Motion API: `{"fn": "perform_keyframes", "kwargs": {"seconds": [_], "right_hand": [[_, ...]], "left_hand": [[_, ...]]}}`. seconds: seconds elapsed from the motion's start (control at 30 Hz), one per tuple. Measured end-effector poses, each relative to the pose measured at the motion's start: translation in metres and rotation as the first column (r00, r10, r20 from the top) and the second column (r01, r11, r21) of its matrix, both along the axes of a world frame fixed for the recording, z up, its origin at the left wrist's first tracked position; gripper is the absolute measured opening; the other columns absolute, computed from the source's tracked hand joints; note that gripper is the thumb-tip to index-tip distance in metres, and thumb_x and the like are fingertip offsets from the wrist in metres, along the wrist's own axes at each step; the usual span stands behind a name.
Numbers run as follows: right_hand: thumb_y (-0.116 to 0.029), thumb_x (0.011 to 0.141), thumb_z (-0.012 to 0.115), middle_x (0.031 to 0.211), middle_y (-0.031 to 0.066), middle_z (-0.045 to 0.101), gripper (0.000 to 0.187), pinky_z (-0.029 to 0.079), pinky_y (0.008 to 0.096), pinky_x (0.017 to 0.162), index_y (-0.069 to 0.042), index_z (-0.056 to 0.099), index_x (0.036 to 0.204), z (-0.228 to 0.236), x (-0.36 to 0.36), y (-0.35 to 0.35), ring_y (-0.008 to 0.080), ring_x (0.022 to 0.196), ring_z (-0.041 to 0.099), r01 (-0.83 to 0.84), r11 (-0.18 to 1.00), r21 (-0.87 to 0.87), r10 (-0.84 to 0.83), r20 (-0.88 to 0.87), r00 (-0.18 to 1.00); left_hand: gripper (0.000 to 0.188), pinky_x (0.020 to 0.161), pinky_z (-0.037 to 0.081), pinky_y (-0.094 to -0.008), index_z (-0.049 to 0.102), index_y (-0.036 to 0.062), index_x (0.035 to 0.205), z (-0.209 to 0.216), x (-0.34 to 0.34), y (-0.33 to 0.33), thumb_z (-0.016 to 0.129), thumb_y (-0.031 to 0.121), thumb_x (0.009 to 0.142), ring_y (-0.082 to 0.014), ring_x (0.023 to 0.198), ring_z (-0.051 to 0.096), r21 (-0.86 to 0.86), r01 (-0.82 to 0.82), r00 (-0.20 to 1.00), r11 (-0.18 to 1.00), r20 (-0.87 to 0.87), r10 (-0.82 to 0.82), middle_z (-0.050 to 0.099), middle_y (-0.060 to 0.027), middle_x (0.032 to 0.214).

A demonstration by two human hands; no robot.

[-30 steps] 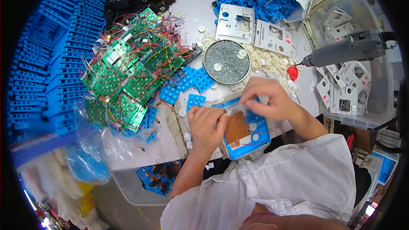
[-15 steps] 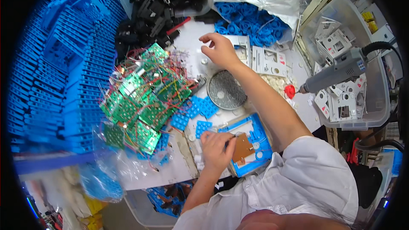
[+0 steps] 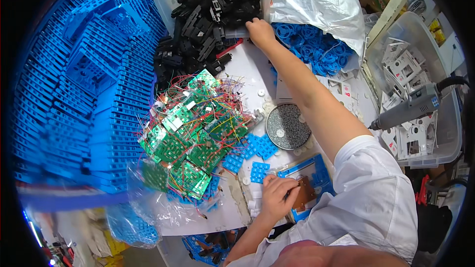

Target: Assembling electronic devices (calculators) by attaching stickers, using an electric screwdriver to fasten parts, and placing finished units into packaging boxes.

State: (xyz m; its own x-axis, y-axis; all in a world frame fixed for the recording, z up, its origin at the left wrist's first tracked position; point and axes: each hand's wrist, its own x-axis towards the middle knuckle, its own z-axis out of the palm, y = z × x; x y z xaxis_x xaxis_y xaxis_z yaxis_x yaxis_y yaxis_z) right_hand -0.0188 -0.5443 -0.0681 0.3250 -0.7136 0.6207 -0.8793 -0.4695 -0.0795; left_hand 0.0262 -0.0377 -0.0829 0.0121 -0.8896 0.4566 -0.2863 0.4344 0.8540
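Bare tabletop [image 3: 251,65] leaves a passage between the piled circuit boards [image 3: 198,136] and the right forearm [image 3: 303,81].

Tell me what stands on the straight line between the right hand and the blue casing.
Two things stand between the right hand and the blue casing: a pale flat panel, partly hidden by the forearm, then, nearer the casing, the round dish of small grey parts.

My sleeve [image 3: 378,178] is plain white. My casing [image 3: 324,180] is bright blue, its board [image 3: 305,191] coppery brown. I see black plastic parts [image 3: 198,17], green circuit boards [image 3: 170,146], red and yellow wires [image 3: 230,89], blue keypads [image 3: 260,172], grey screws [image 3: 294,123], a silvery-white sack [image 3: 321,7] printed orange and black, and white faceplates [image 3: 411,141] with small red marks.
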Motion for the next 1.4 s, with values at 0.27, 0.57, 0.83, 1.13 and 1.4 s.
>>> {"fn": "perform_keyframes", "kwargs": {"seconds": [0.27,0.57,0.83,1.13,1.4], "right_hand": [[-0.016,0.091,0.069,0.1,0.0113,0.074,0.022,0.059,0.0354,0.074,-0.007,0.073,0.11,0.055,-0.051,0.159,0.0224,0.09,0.072,-0.376,0.911,0.172,0.117,0.765,0.634],[-0.01,0.098,0.06,0.107,0.0067,0.068,0.039,0.062,0.0323,0.078,-0.005,0.055,0.137,0.082,-0.198,0.383,0.0139,0.097,0.07,-0.9,0.155,0.408,-0.355,0.873,0.335],[-0.008,0.09,0.05,0.102,0.0057,0.064,0.05,0.051,0.0287,0.086,-0.004,0.049,0.141,0.067,-0.177,0.394,0.0126,0.096,0.06,-0.773,-0.288,0.565,-0.065,0.794,0.604],[-0.02,0.089,0.068,0.12,0.017,0.062,0.052,0.052,0.0439,0.096,-0.003,0.054,0.136,0.06,-0.16,0.416,0.0369,0.114,0.06,-0.657,0.482,0.58,0.586,0.344,0.734],[-0.025,0.074,0.086,0.129,0.0133,0.058,0.061,0.054,0.0456,0.092,-0.006,0.059,0.126,0.037,-0.196,0.466,0.0376,0.111,0.059,-0.614,0.556,0.56,0.569,0.281,0.773]], "left_hand": [[0.014,0.101,0.038,-0.048,0.071,0.0114,0.094,0.009,0.005,-0.003,0.076,0.007,0.081,-0.0251,0.102,0.066,-0.056,0.085,0.971,0.995,0.228,-0.07,0.075,-0.0011,0.096],[0.011,0.112,0.032,-0.0509,0.069,0.0094,0.098,-0.002,0.001,0.012,0.07,0.005,0.088,-0.0254,0.113,0.067,0.084,0.077,0.983,0.993,0.158,-0.09,0.073,-0.0057,0.105],[0.01,0.1,0.047,-0.0339,0.064,-0.0017,0.106,-0.023,-0.011,0.022,0.06,-0.004,0.097,-0.0196,0.108,0.062,0.294,-0.073,0.89,0.953,-0.411,0.195,0.068,-0.012,0.113],[0.012,0.106,0.045,-0.0367,0.061,-0.0013,0.113,-0.036,-0.03,0.028,0.056,-0.004,0.101,-0.0216,0.115,0.06,0.214,-0.126,0.815,0.969,-0.535,0.225,0.064,-0.0139,0.121],[0.009,0.102,0.047,-0.0368,0.061,-0.0011,0.107,-0.03,-0.027,0.027,0.061,-0.003,0.099,-0.0231,0.111,0.061,0.21,-0.142,0.858,0.967,-0.46,0.226,0.066,-0.0137,0.115]]}}
